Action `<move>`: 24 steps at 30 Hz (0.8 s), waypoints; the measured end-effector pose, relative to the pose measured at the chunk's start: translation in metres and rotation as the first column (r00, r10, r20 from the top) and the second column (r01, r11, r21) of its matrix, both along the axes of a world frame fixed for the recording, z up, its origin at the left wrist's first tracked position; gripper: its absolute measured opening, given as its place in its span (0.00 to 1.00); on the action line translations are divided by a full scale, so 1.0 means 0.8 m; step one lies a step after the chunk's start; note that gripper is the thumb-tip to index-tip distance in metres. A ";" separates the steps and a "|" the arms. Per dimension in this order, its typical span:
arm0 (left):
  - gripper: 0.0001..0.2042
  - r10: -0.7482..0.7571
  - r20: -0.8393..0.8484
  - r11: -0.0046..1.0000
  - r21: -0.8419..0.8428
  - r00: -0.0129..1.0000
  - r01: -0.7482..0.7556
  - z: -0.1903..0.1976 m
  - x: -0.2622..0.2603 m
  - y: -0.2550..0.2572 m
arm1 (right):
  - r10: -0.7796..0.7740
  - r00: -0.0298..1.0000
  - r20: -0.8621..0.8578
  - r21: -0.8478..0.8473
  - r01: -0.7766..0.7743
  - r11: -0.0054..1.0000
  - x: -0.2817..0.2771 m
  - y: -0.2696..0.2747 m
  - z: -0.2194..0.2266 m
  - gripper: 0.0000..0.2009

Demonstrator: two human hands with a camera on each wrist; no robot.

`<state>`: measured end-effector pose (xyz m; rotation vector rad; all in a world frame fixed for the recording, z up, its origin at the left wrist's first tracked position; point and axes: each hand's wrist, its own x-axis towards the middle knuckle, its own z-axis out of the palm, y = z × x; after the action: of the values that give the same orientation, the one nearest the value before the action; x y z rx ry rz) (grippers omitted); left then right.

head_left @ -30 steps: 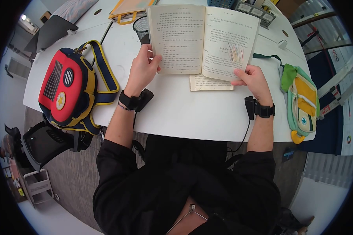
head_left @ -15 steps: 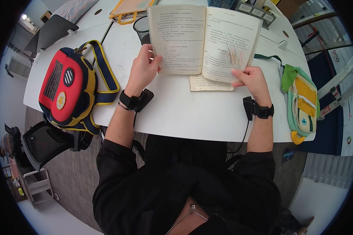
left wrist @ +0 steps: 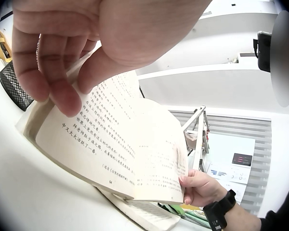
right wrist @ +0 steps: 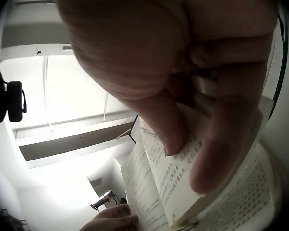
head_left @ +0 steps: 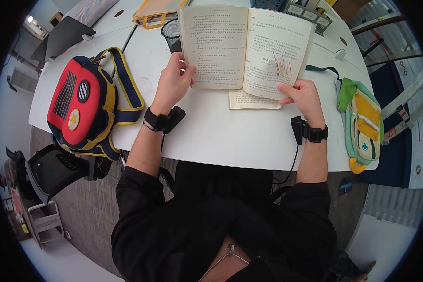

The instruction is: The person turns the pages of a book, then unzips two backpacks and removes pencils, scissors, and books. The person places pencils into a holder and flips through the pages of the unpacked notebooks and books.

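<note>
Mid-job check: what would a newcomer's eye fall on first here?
Probably the open book, gripped by the left hand and right hand over the white table, with coloured scribbles low on one page. Next, likely the bright red backpack at the table's left, then the green-and-yellow bag at its right.

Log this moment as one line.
left hand: holds open book | right hand: holds same book | red backpack: on table

Head view evenly bright across the white desk (head_left: 221,141), bowed by fisheye, black-cornered, open book (left wrist: 156,132) partly washed pale in left wrist view, right hand (right wrist: 159,55) shadowed against glaring ceiling (right wrist: 67,91) in right wrist view
</note>
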<state>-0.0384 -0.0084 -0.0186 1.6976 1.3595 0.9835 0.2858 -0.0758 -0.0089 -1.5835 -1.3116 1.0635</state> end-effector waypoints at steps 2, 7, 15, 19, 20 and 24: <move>0.12 0.003 -0.003 1.000 0.016 1.000 -0.003 -0.001 0.000 0.001 | -0.003 1.000 0.002 0.004 0.003 1.000 0.000 0.000 0.000 0.15; 0.13 0.006 -0.001 1.000 0.011 1.000 -0.006 -0.003 -0.001 0.002 | -0.011 0.999 0.032 0.014 0.010 1.000 -0.001 0.000 0.000 0.16; 0.13 -0.001 -0.002 1.000 0.017 1.000 0.001 -0.005 -0.002 0.002 | -0.003 1.000 0.023 0.009 0.003 1.000 -0.001 0.001 -0.001 0.16; 0.13 -0.002 -0.002 1.000 0.016 1.000 0.002 -0.005 -0.002 0.003 | 0.005 1.000 0.000 0.018 -0.005 1.000 -0.005 -0.001 0.003 0.15; 0.13 -0.002 -0.002 1.000 0.015 1.000 0.002 -0.004 -0.002 0.002 | 0.005 1.000 0.001 0.017 -0.005 1.000 -0.005 -0.001 0.003 0.15; 0.13 0.001 -0.001 1.000 0.011 1.000 -0.001 -0.002 -0.001 0.000 | 0.012 1.000 -0.010 0.025 -0.011 1.000 -0.007 -0.001 0.004 0.15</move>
<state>-0.0393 -0.0081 -0.0198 1.7056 1.3576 0.9926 0.2802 -0.0768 -0.0061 -1.5519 -1.3242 1.0566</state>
